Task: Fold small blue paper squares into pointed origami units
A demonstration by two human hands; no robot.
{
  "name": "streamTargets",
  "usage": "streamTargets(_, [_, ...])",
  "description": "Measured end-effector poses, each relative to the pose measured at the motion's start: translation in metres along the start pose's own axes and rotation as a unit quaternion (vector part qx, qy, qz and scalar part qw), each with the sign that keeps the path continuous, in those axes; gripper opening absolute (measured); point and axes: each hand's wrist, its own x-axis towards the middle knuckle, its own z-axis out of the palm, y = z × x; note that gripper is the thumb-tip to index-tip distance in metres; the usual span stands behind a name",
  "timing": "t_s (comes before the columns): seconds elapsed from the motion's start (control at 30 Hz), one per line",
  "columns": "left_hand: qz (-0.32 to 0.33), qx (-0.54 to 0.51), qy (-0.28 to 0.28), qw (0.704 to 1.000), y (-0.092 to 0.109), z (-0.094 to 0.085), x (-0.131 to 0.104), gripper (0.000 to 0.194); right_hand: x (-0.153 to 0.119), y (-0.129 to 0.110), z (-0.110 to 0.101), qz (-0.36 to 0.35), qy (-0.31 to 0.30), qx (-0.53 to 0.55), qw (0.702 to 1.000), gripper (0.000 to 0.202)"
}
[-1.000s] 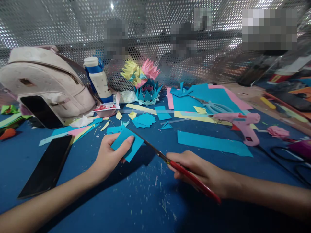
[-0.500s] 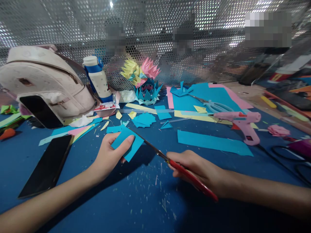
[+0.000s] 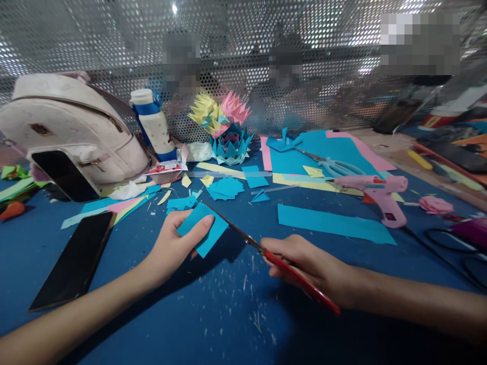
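Note:
Between the thumb and fingers of my left hand (image 3: pixel 178 235) is a blue paper piece (image 3: pixel 207 235), held tilted above the table. My right hand (image 3: pixel 308 268) is closed around the red handles of a pair of scissors (image 3: pixel 292 276). The scissor blades point up and left, lying along the upper right edge of the held paper; whether they touch it I cannot tell. Just beyond my left hand lie blue paper scraps (image 3: pixel 181 203) and a stack of blue paper squares (image 3: pixel 226 188). A long blue paper strip (image 3: pixel 335 223) lies beyond my right hand.
A pink glue gun (image 3: pixel 380 190) with a cord lies at the right. Folded paper flowers (image 3: pixel 230 144) stand at the back before a perforated metal screen (image 3: pixel 243 61). On the left are a backpack (image 3: pixel 68 126), a bottle (image 3: pixel 154 124) and a dark phone (image 3: pixel 72 261).
My left hand and the blue paper have shifted slightly right and down. The right hand with the scissors is nearly still.

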Motion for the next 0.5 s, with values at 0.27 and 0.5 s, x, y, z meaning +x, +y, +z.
streamTargets(0.27, [0.01,0.023,-0.114,0.993,0.012,0.007,-0.003,0.049,0.004,-0.004,-0.002,0.008,0.031,-0.023,0.999,0.043])
streamTargets(0.5, [0.003,0.051,-0.205,0.977,0.01,0.015,-0.005,0.038,0.01,0.011,-0.055,0.09,0.176,-0.314,0.928,0.037])
